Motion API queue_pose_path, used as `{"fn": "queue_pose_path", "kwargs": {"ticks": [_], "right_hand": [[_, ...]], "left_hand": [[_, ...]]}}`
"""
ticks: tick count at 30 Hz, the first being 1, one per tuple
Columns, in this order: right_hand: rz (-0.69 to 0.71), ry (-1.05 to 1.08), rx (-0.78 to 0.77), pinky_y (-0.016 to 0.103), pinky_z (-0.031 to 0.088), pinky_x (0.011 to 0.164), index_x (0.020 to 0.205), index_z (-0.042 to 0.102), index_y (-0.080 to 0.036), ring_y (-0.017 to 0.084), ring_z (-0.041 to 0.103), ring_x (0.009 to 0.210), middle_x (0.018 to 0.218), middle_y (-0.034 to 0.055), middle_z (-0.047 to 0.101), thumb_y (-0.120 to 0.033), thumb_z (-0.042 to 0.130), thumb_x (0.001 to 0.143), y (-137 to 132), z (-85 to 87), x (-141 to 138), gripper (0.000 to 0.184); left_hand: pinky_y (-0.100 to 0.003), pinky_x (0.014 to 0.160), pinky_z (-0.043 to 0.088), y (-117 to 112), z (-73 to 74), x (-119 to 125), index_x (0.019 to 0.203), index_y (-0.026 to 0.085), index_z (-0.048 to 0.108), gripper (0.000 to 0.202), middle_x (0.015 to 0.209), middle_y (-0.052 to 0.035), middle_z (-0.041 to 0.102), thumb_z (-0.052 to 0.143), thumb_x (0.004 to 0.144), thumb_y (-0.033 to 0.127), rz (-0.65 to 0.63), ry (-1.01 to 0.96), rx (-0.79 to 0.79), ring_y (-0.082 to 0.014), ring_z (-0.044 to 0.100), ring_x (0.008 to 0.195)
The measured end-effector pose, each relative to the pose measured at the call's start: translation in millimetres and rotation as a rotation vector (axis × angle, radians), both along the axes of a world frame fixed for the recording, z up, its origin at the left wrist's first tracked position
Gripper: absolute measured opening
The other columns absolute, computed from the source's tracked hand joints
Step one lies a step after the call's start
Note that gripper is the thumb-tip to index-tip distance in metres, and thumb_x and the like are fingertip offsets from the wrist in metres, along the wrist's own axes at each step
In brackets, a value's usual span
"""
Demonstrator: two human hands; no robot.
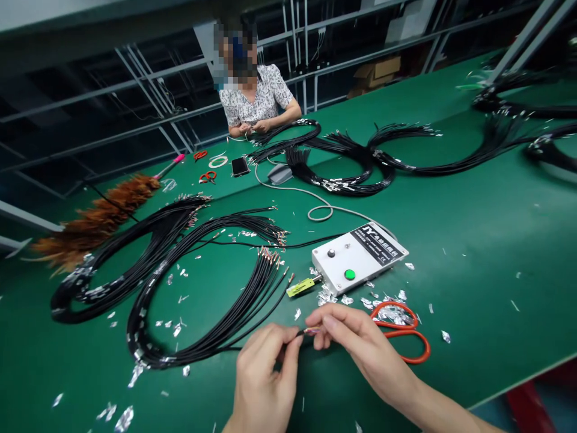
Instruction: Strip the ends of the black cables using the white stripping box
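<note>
My left hand [264, 373] pinches a thin black wire [252, 344] just behind its stripped end. My right hand [356, 343] pinches the small metal tip [311, 330] of that same wire; both hands meet near the front edge of the green table [473, 252]. The wire runs left into a looped bundle of black cables [189, 313]. A white control box [358, 257] with a green button and a black knob lies just beyond my hands. Orange-handled scissors [403, 334] rest beside my right hand.
Silver foil scraps [387, 310] litter the table. A second cable bundle [121, 264] and a feather duster [97, 219] lie left. Opposite, a person in a patterned shirt [256, 99] handles cables [342, 162], with a phone [240, 166], scissors [208, 177] and foot pedal [279, 174] nearby.
</note>
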State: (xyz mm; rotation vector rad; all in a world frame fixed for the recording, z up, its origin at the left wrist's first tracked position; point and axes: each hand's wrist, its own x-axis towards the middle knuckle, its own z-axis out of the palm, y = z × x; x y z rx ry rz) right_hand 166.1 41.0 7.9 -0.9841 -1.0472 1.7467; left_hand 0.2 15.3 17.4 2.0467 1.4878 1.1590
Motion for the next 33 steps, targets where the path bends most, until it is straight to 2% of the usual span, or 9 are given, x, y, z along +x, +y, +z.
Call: {"fn": "queue_pose_path", "kwargs": {"ticks": [6, 10, 18, 22, 26, 30, 33], "right_hand": [[0.015, 0.006, -0.062, 0.027, 0.049, 0.067, 0.083, 0.069, -0.017, 0.014, 0.06, 0.068, 0.072, 0.0024, 0.066, -0.049, 0.074, 0.073, 0.2, -0.3, 1.5, 0.034], [0.008, -0.001, -0.078, 0.027, 0.049, 0.066, 0.08, 0.069, -0.017, 0.013, 0.06, 0.064, 0.067, 0.0014, 0.065, -0.049, 0.076, 0.071, 0.0, -0.2, 0.8, 0.034], [-0.012, -0.017, -0.075, 0.026, 0.047, 0.063, 0.073, 0.065, -0.017, 0.012, 0.057, 0.059, 0.06, -0.0015, 0.06, -0.05, 0.075, 0.071, -1.5, -0.1, -6.1, 0.034], [-0.013, 0.032, -0.069, 0.026, 0.047, 0.064, 0.077, 0.064, -0.017, 0.012, 0.058, 0.061, 0.066, -0.0002, 0.063, -0.049, 0.074, 0.073, -2.5, -2.5, -8.7, 0.034], [-0.038, 0.078, -0.078, 0.026, 0.047, 0.065, 0.084, 0.065, -0.017, 0.012, 0.059, 0.064, 0.07, 0.0, 0.063, -0.047, 0.077, 0.07, -2.3, -1.8, -12.7, 0.035], [-0.083, 0.087, -0.114, 0.024, 0.044, 0.059, 0.074, 0.065, -0.016, 0.01, 0.054, 0.057, 0.06, -0.003, 0.058, -0.045, 0.081, 0.066, -3.2, 0.3, -23.3, 0.034], [-0.176, 0.158, -0.174, 0.022, 0.041, 0.055, 0.07, 0.065, -0.016, 0.008, 0.048, 0.052, 0.059, -0.004, 0.056, -0.044, 0.082, 0.065, -6.9, 0.0, -34.8, 0.033]], "left_hand": [[-0.022, 0.047, 0.044, -3.5, -2.4, -0.4, 0.079, 0.019, 0.067, 0.012, 0.062, 0.0001, 0.063, 0.058, 0.086, 0.014, 0.035, 0.024, -0.054, -0.0125, 0.055, 0.049], [-0.021, 0.046, 0.043, -5.0, -2.2, 0.1, 0.077, 0.02, 0.067, 0.012, 0.061, 0.0011, 0.062, 0.059, 0.086, 0.016, 0.066, 0.001, -0.089, -0.0116, 0.052, 0.048], [-0.019, 0.045, 0.048, -5.5, 0.9, -0.3, 0.072, 0.019, 0.068, 0.013, 0.06, -0.0002, 0.067, 0.062, 0.083, 0.021, 0.104, -0.083, -0.174, -0.0129, 0.06, 0.048], [-0.018, 0.048, 0.051, -6.8, 2.0, 0.1, 0.072, 0.019, 0.068, 0.012, 0.061, -0.0003, 0.068, 0.063, 0.082, 0.02, 0.096, -0.129, -0.195, -0.0134, 0.063, 0.05], [-0.019, 0.048, 0.052, -7.2, 1.3, 0.4, 0.071, 0.018, 0.068, 0.012, 0.062, -0.0009, 0.069, 0.063, 0.082, 0.019, 0.095, -0.156, -0.21, -0.0139, 0.064, 0.051], [-0.019, 0.05, 0.053, -7.0, -1.1, 0.8, 0.071, 0.018, 0.067, 0.011, 0.062, -0.0006, 0.069, 0.063, 0.081, 0.018, 0.099, -0.198, -0.214, -0.0138, 0.065, 0.053], [-0.02, 0.051, 0.053, -7.3, -4.5, 0.6, 0.07, 0.018, 0.067, 0.012, 0.064, -0.0013, 0.069, 0.064, 0.081, 0.022, 0.14, -0.271, -0.265, -0.0143, 0.065, 0.053]]}}
